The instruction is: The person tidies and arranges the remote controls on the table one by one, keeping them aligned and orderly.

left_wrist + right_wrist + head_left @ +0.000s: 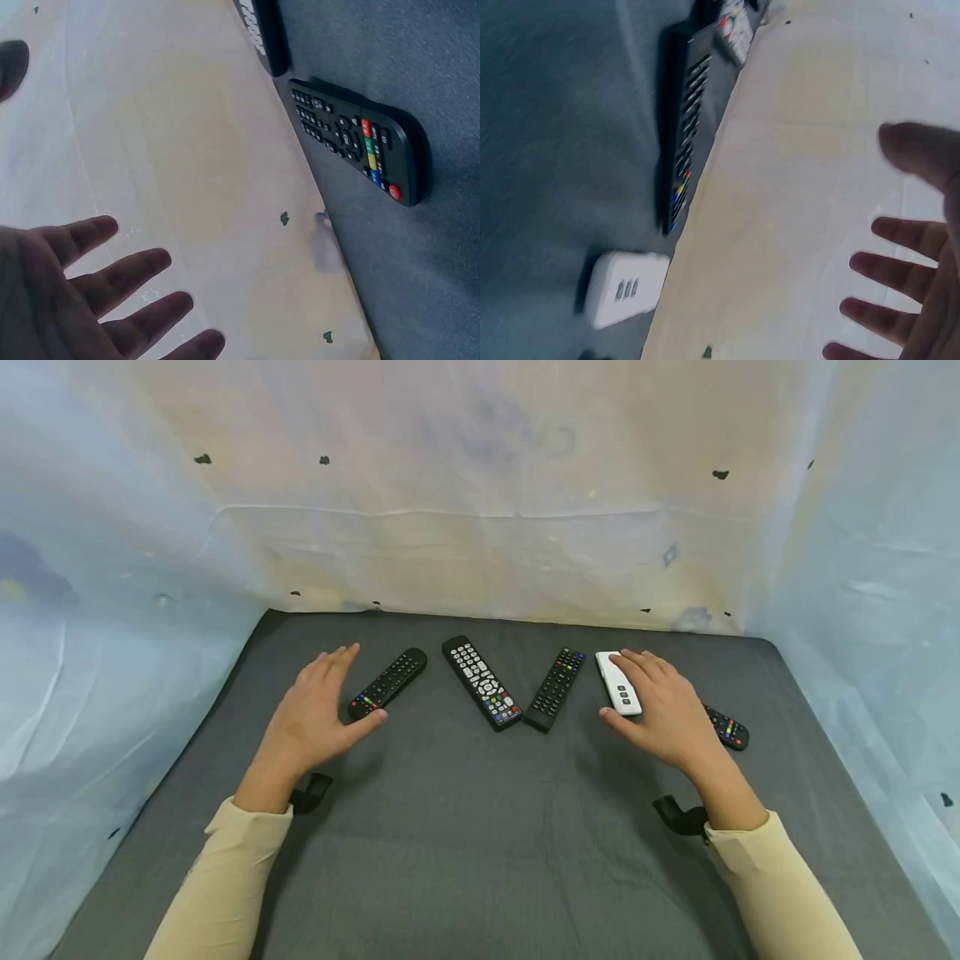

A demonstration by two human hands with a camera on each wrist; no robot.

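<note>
Only the head view shows the fifth remote behind the right hand.

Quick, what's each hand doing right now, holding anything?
Left hand: open, holding nothing.
Right hand: open, holding nothing, over the white remote.

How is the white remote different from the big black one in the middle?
The white remote is short with few buttons; the big black remote is longer and crowded with white and coloured buttons. The right hand hovers at the white remote; no hand is near the black one. Both lie flat on the grey mat.
</note>
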